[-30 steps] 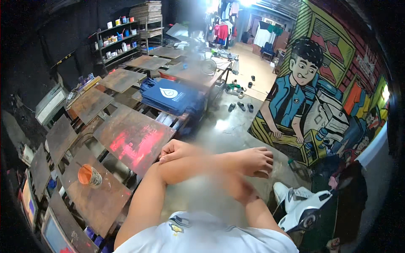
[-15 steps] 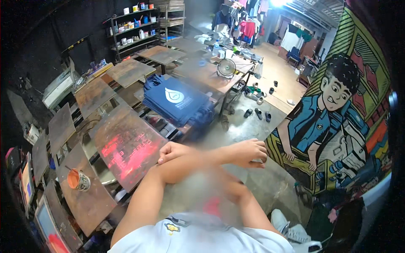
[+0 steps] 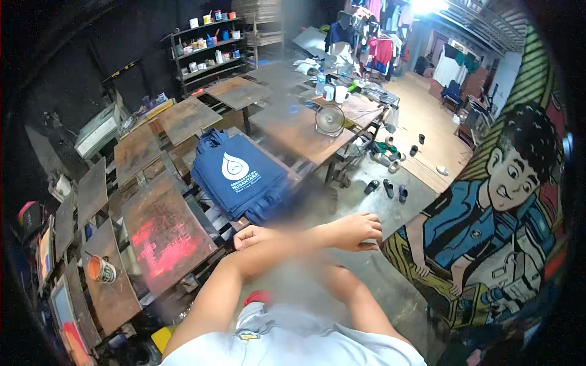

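My forearms cross in front of my chest, and a blurred smear hides the crossing. My left hand (image 3: 359,231) points to the right, its fingers loosely bent with a gap by the thumb, holding nothing. My right hand (image 3: 251,236) is at the left, curled closed beside my left elbow, with nothing visible in it. Just beyond it lies a stack of navy fabric bags (image 3: 259,183) with a white drop-shaped print. To the left of that hand is a brown printing board (image 3: 168,226) stained with bright pink ink.
More flat boards (image 3: 183,119) stand in rows at the left, one carrying an orange-stained paint tub (image 3: 101,269). Beyond are a small fan (image 3: 330,119), white mugs (image 3: 341,94) and a shelf of paint jars (image 3: 210,52). Sandals (image 3: 387,188) lie on the floor; a painted mural (image 3: 482,207) fills the right.
The view has shifted, so the bags sit slightly lower and to the left, while the fan and mural appear farther right. My arms stay crossed in much the same pose.
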The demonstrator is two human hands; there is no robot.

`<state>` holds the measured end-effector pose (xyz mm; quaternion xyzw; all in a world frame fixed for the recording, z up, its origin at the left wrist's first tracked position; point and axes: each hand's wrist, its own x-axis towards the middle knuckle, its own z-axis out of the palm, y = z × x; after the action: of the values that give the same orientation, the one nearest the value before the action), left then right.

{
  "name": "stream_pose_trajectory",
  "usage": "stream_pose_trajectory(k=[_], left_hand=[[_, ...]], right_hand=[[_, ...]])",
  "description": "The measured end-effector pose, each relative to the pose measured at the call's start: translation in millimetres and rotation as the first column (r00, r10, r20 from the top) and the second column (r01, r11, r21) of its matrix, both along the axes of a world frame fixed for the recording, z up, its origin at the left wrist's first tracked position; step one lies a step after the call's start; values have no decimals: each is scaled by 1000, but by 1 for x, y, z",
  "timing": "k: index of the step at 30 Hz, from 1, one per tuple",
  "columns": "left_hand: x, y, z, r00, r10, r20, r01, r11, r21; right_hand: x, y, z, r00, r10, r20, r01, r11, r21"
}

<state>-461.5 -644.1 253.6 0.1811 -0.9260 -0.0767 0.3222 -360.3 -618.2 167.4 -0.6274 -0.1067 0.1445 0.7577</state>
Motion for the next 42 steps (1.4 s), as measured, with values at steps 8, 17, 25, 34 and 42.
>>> stream_pose_trajectory(k=[8, 17, 25, 34, 42], left_hand=[[130, -67, -72, 913, 397, -95, -363, 896, 257], [334, -126, -207, 279, 949, 144, -853, 176, 491], [320, -139, -233, 233, 878, 419, -967, 163, 196], [321, -137, -239, 168, 982, 90, -940, 131, 316], [319, -163, -243, 16, 996, 93, -875, -31, 483]], right_hand=[[-55, -93, -122, 658, -671, 341, 752, 564, -341], [-54, -242, -38, 601, -798, 36, 775, 571, -273], [-19, -355, -46, 371, -928, 38, 890, 343, -300], [67, -349, -89, 771, -567, 291, 590, 462, -663], [107, -381, -111, 783, -557, 278, 583, 499, -642]])
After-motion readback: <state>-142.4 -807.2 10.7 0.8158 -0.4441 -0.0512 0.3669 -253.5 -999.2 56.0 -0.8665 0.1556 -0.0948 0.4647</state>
